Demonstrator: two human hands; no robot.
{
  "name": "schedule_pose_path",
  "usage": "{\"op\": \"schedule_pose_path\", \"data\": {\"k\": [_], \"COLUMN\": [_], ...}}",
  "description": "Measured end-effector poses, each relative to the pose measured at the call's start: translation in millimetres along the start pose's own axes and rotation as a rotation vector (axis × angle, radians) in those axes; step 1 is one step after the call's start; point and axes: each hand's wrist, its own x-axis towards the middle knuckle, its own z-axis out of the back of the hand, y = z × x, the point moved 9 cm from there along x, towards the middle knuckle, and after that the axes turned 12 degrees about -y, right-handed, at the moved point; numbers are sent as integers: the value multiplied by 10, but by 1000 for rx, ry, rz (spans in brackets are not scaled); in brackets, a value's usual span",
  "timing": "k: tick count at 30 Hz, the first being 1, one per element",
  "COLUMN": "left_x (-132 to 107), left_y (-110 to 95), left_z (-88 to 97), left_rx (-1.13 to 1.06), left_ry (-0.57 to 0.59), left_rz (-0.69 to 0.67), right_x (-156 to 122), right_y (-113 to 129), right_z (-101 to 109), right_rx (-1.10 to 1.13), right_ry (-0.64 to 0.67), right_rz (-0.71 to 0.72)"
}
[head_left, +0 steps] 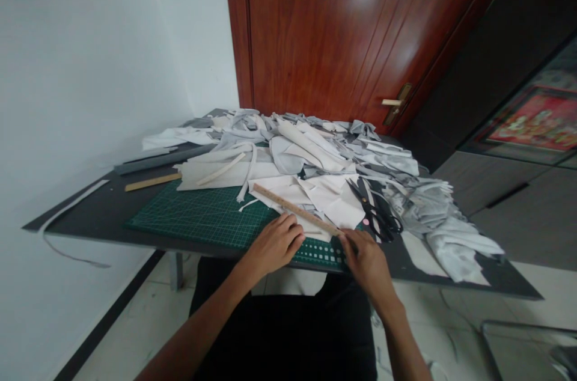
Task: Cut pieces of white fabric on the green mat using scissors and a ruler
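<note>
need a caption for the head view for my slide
Left hand and right hand at a wooden ruler on white fabric and a green cutting mat, black scissors nearby

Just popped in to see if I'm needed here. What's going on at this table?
A person has a wooden ruler lying across a pale offcut on a green cutting mat. Their right hand is at the ruler's near end, and their left hand is beside its edge. Black-handled scissors lie to the right, and a heap of white and grey offcuts covers the back of the dark table.
</note>
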Motion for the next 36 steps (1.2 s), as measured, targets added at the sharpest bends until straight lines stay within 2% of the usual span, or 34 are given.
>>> {"op": "schedule_pose_path", "data": {"k": [8, 13, 19, 25, 28, 36], "left_x": [-61, -29, 7, 36, 34, -21], "left_y": [-2, 193, 418, 365, 314, 229], "left_z": [111, 138, 129, 123, 151, 262], "left_rx": [-17, 10, 113, 91, 74, 6], "left_ry": [-44, -76, -52, -30, -35, -80], "left_rz": [-15, 47, 68, 13, -16, -60], "right_x": [6, -28, -94, -188, -199, -143], "right_y": [-16, -143, -420, -672, -586, -39], "right_z": [-16, -5, 180, 402, 361, 23], "right_rx": [-115, -98, -57, -34, -23, -16], "right_ry": [22, 59, 67, 68, 81, 172], "right_rz": [10, 25, 28, 48, 79, 114]}}
